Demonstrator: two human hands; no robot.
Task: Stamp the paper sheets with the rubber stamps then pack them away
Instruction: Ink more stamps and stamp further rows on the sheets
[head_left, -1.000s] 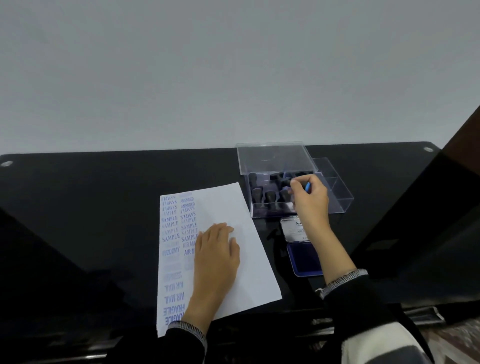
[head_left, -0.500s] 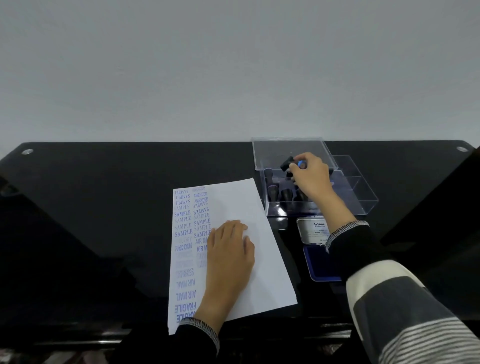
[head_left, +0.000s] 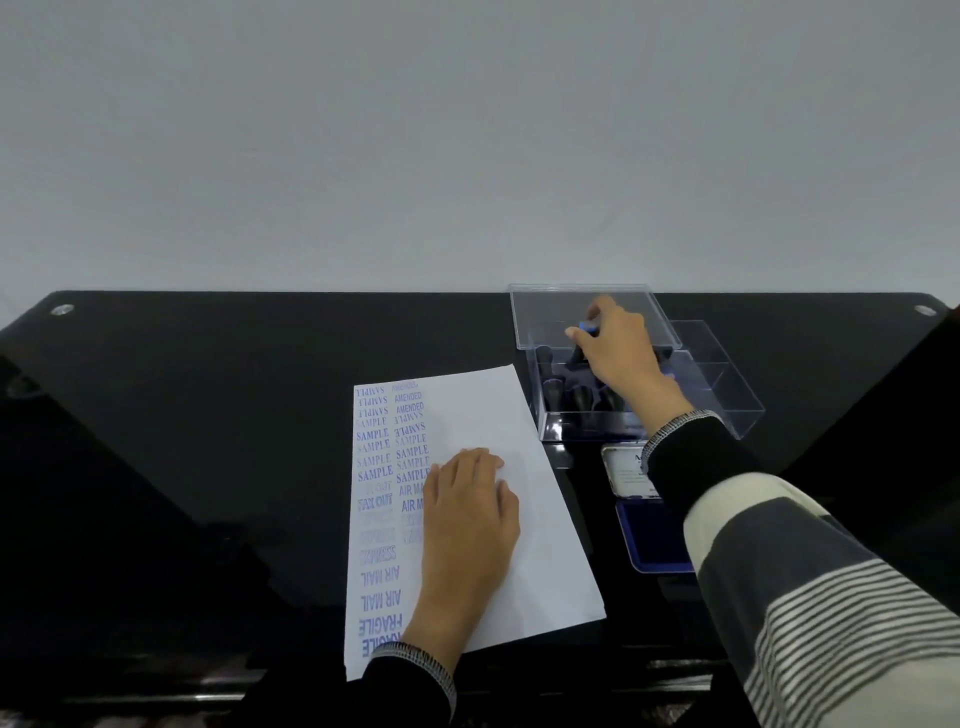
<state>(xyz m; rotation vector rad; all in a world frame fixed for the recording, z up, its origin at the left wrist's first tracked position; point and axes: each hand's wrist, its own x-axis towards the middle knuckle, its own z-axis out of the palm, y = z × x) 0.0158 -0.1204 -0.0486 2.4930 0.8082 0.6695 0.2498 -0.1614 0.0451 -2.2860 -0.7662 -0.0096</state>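
Observation:
A white paper sheet lies on the black table, its left side covered with two columns of blue stamp prints. My left hand rests flat on the sheet with straight fingers. My right hand reaches into the clear plastic stamp box and pinches a black rubber stamp with a blue tip above the back row. Several more black stamps stand in the box. An open blue ink pad lies in front of the box, partly hidden by my right sleeve.
The box's clear lid stands up behind the box. The glossy black table runs back to a grey wall. The ink pad's silver lid lies between the pad and the box.
My right hand has moved with the stamp from the box's front row up toward its back. My left hand has stayed on the sheet. The camera view has shifted.

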